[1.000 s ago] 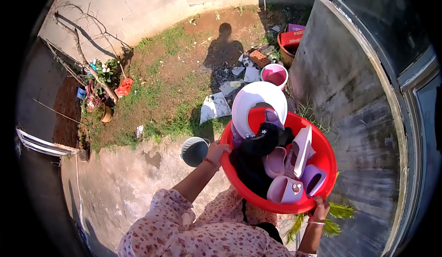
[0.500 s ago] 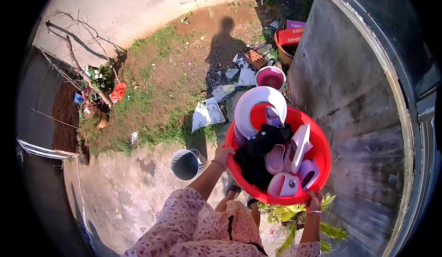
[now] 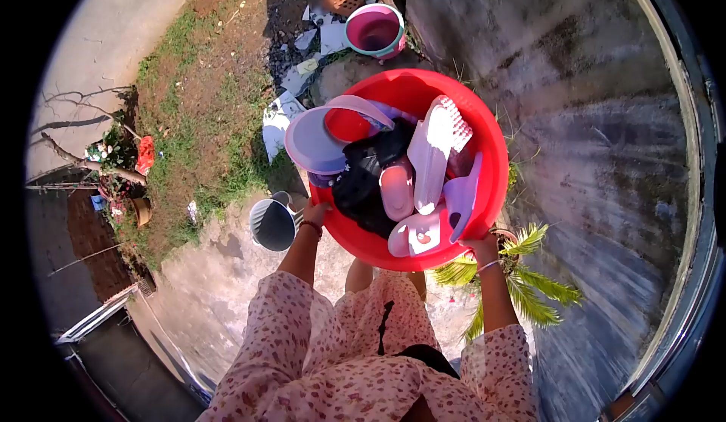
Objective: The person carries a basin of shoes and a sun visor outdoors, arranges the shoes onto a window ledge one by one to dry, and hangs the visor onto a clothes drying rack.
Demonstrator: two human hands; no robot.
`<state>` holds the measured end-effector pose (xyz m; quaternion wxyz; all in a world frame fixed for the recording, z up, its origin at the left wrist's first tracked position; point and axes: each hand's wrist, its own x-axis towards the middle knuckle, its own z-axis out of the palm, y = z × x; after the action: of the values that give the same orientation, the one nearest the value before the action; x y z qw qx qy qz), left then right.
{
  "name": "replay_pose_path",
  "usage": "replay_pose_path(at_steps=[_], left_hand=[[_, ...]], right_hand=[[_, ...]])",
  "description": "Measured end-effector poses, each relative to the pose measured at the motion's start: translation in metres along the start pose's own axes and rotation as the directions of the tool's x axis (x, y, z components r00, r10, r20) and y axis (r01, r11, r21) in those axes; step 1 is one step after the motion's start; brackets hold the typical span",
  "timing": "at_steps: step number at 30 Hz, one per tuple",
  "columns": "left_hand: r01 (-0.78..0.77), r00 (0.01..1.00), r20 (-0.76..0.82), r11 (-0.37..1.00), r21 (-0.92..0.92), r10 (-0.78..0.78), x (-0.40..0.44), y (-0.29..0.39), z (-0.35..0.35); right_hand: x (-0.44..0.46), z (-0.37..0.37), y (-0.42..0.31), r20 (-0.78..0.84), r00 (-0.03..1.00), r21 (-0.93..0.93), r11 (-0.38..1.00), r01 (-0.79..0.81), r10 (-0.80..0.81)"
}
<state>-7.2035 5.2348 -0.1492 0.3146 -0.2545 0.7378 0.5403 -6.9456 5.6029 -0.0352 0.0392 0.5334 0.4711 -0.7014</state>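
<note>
Both hands hold a large red basin (image 3: 495, 157) in front of my body. My left hand (image 3: 316, 214) grips its lower left rim, and my right hand (image 3: 484, 249) grips the lower right rim. Inside lie several pink and white slippers (image 3: 431, 153), a purple slipper (image 3: 463, 195) at the right and a black cloth-like item (image 3: 367, 187). A white, visor-like ring (image 3: 314, 141) rests over the basin's upper left edge, tilted.
A grey bucket (image 3: 273, 225) stands on the concrete left of the basin. Beyond are a pink bucket (image 3: 376, 30), a brick (image 3: 342, 1) and broken white tiles (image 3: 281, 119). A potted palm (image 3: 529, 271) is at the right, beside a grey wall (image 3: 590, 157).
The basin has moved up and left in view and is tipped differently, with both hands still on it. The white ring now tilts to the left. The yard has shifted up and left.
</note>
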Motion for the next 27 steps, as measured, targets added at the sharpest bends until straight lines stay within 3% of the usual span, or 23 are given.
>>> replay_pose_path(at_steps=[3,4,7,12,15,19,23,24,26,27], left_hand=[[-0.099,0.988,0.100,0.975,-0.198,0.121,-0.012,0.021,0.001],[-0.050,0.979,0.168,0.938,-0.343,0.113,-0.023,0.048,0.008],[-0.095,0.979,0.130,0.909,-0.406,0.160,-0.022,0.075,0.019],[-0.046,0.934,0.281,0.854,-0.518,0.221,-0.022,0.099,0.038],[-0.023,0.912,0.365,0.912,-0.410,0.187,0.003,0.091,0.049],[-0.035,0.960,0.267,0.984,-0.173,0.081,0.022,0.088,0.056],[-0.182,0.975,0.129,0.983,-0.017,0.183,0.035,0.072,0.049],[-0.321,0.946,0.018,0.934,0.154,0.322,0.025,0.080,0.047],[-0.475,0.786,-0.117,0.714,0.514,0.607,-0.013,0.114,0.050],[-0.572,0.712,0.001,0.580,0.579,0.702,-0.030,0.137,0.053]], right_hand=[[-0.004,0.007,-0.009,-0.149,0.988,0.056,0.997,0.054,-0.045],[-0.008,0.017,-0.023,-0.245,0.964,0.046,0.992,0.116,-0.101],[-0.021,0.026,-0.056,-0.289,0.953,0.116,0.985,0.126,-0.088],[-0.025,0.022,-0.053,-0.370,0.922,0.100,0.981,0.164,-0.116],[-0.015,0.007,-0.042,-0.337,0.938,0.113,0.987,0.119,-0.074],[0.009,0.000,-0.034,-0.378,0.924,0.110,0.994,-0.006,0.047],[0.008,-0.001,-0.031,-0.375,0.914,0.212,0.974,-0.076,0.153],[-0.001,0.004,-0.040,-0.387,0.902,0.260,0.962,-0.090,0.189],[-0.009,0.009,-0.045,-0.389,0.907,0.305,0.952,-0.038,0.161],[-0.014,0.010,-0.048,-0.391,0.909,0.327,0.945,-0.011,0.146]])
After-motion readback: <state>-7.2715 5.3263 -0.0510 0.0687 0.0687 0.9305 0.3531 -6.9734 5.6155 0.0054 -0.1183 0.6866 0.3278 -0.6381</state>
